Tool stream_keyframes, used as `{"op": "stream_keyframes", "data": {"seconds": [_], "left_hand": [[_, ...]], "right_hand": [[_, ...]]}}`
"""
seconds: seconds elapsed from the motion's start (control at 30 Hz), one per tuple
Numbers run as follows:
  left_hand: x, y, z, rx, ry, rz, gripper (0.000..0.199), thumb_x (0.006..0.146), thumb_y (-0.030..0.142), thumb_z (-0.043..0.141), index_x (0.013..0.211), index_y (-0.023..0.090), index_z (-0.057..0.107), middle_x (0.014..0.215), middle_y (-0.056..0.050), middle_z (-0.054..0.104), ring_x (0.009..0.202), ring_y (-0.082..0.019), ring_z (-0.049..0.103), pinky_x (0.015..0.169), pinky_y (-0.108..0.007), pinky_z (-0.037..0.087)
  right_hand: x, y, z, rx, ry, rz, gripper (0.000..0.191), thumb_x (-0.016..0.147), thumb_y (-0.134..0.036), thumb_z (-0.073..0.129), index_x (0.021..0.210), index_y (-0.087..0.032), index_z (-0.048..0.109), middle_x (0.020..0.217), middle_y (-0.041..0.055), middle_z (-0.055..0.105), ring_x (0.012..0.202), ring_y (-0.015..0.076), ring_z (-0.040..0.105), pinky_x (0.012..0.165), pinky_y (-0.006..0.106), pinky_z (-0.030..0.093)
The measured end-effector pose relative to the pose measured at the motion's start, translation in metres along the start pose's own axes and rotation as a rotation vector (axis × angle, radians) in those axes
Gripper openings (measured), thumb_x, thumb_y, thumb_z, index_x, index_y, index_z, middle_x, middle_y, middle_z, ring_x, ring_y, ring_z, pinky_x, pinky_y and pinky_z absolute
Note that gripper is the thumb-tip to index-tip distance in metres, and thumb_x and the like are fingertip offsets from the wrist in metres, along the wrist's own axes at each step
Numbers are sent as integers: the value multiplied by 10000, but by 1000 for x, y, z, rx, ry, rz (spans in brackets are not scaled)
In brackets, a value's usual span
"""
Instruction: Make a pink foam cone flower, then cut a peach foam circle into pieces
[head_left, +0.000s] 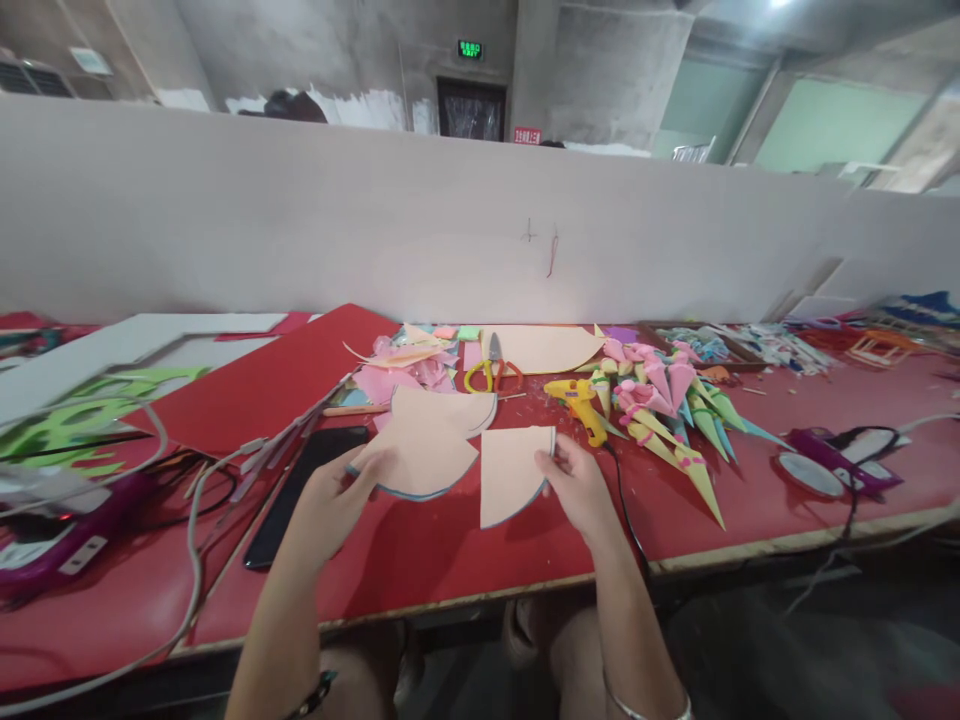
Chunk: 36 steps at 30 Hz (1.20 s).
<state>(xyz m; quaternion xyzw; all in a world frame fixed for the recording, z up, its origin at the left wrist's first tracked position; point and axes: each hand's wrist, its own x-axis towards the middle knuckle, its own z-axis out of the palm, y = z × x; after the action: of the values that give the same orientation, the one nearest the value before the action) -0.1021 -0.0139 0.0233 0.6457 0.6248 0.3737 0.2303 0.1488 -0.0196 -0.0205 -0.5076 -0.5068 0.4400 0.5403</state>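
Note:
My left hand (349, 495) pinches a fan-shaped piece of cream paper (424, 455) by its left corner; its curved lower edge is dark blue. Between thumb and fingers, my right hand (574, 475) grips a quarter-circle piece of cream paper (511, 472) at its upper right. A narrow gap separates the two pieces above the red table (450, 570). Behind the left piece lies another cream paper piece (442, 405), partly covered. Beyond them are yellow-and-red-handled scissors (493, 368) and a yellow glue gun (577, 405).
Pink and green paper cones (667, 400) are heaped at the right. Paper scraps (409, 365) lie behind my hands. A black phone (300, 500) sits at the left, near white cables (199, 520) and a purple device (71, 540). A white partition (375, 220) stands behind the table.

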Motion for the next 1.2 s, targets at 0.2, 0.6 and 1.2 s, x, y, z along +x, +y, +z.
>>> {"op": "stream_keyframes", "data": {"seconds": [0.2,0.6,1.2], "left_hand": [[-17,-21,8,90,51,-1,411,668,456,487,943,169,593,794,-34,685,703,-188,616,598,-236,473],[-46,-14,27,-160,-19,-92,399,732,425,473,964,146,642,1014,-101,677,885,-212,635,809,-314,486],[-77,-22,46,263,-232,328,288,717,190,548,986,256,629,857,-44,585,806,-180,579,702,-290,503]], "right_hand": [[6,17,1,-380,-147,-51,295,729,-187,476,1022,-186,505,740,6,589,679,163,570,653,289,456],[-45,-20,36,-763,-247,-541,463,752,-324,582,1179,-207,448,1104,99,507,959,209,542,768,310,492],[-63,23,22,-692,-186,-547,216,844,-103,396,845,-206,586,941,65,613,877,159,590,752,256,475]]}}
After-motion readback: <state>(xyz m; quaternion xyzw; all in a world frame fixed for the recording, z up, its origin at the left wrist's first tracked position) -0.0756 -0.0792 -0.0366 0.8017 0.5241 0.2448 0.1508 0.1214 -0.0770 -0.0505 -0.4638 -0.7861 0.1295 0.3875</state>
